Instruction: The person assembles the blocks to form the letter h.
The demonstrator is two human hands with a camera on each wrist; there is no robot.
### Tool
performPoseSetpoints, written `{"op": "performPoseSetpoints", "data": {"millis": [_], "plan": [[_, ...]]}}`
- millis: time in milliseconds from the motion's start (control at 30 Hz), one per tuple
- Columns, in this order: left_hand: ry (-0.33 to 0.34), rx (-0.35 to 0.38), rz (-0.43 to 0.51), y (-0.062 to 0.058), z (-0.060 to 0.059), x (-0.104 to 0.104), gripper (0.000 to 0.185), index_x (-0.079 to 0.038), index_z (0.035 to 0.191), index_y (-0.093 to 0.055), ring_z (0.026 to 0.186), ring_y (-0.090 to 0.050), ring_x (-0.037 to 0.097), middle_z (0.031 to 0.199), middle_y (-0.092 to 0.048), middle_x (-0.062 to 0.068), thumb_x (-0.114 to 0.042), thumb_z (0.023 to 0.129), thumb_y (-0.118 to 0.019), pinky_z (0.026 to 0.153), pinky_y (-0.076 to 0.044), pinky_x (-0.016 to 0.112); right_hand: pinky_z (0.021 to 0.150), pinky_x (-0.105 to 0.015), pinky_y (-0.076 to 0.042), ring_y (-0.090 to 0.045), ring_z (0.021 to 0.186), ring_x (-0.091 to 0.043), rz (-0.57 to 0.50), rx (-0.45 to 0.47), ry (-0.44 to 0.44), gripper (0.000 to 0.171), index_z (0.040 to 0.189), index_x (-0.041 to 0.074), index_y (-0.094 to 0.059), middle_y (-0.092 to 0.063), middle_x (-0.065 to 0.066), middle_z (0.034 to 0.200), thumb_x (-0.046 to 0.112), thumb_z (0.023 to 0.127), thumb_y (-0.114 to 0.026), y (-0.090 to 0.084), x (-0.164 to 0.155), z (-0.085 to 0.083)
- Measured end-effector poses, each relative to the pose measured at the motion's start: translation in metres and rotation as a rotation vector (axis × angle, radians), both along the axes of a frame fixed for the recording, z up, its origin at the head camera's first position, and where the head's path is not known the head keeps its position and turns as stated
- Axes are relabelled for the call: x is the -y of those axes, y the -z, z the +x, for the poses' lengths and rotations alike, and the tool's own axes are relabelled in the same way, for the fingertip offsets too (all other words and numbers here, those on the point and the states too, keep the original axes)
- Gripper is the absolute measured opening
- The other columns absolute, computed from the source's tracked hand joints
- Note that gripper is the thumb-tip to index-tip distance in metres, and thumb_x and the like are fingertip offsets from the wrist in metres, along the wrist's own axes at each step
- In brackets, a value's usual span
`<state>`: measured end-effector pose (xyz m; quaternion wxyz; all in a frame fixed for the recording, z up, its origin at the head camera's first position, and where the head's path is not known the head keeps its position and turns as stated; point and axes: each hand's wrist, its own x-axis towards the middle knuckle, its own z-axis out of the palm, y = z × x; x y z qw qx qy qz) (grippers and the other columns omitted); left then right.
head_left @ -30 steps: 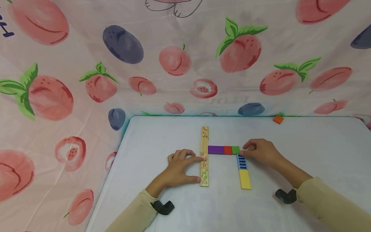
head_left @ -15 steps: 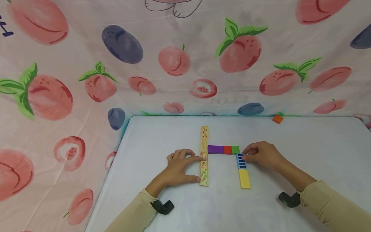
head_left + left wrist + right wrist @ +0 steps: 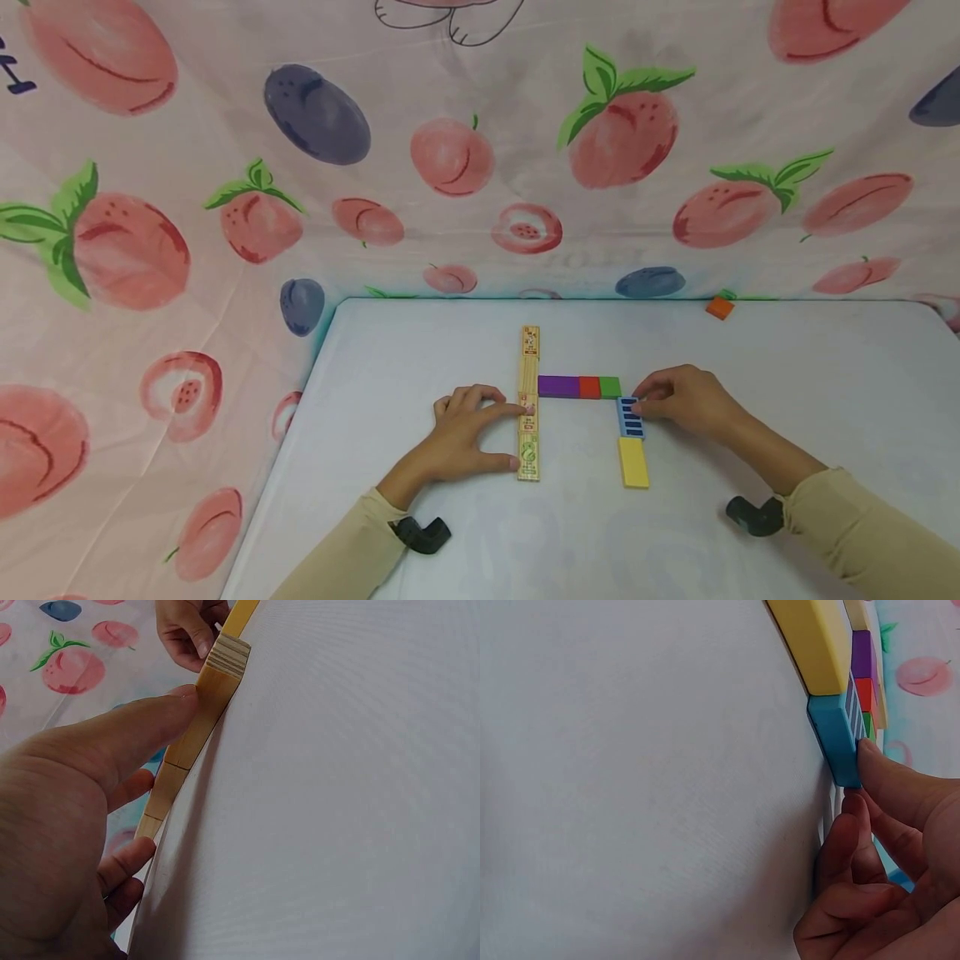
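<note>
A column of light wooden blocks with printed pictures [image 3: 528, 375] lies end to end on the white table. My left hand [image 3: 459, 436] touches it with the index fingertip on top and the thumb at its left edge, fingers loosely spread. Purple [image 3: 558, 386], red [image 3: 589, 387] and green [image 3: 610, 387] blocks form a row running right from this column. Below the green one is a light-blue block with dark bars [image 3: 628, 427], its lower end against a yellow block [image 3: 633, 463]. My right hand [image 3: 692, 404] pinches the blue block's upper end, thumb [image 3: 881, 769] on its top face.
Away at the table's back edge lies a small orange block [image 3: 720, 307]. A fruit-print cloth [image 3: 525, 100] hangs behind and along the left side. Black curved pieces [image 3: 756, 517] sit at both sleeve cuffs.
My right hand has come down from the green block to the blue one. The blue block's upper end has shifted slightly right. My left hand stays put.
</note>
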<state>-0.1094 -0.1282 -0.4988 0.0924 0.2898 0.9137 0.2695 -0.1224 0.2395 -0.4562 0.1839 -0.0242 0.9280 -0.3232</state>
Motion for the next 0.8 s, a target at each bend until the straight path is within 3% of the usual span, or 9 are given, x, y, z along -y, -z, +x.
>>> {"op": "performPoseSetpoints", "data": {"millis": [800], "plan": [[-0.003, 0.005, -0.007, 0.0011, -0.0006, -0.0001, 0.066, -0.054, 0.142, -0.052, 0.134, -0.033, 0.019, 0.141, -0.043, -0.007, -0.058, 0.081, -0.079, 0.103, -0.018, 0.055, 0.073, -0.032, -0.045, -0.054, 0.093, -0.022, -0.007, -0.001, 0.024, 0.034, 0.115, 0.013, -0.075, -0.067, -0.001, 0.091, 0.036, 0.089, -0.079, 0.0040, -0.0039, 0.0023]]}}
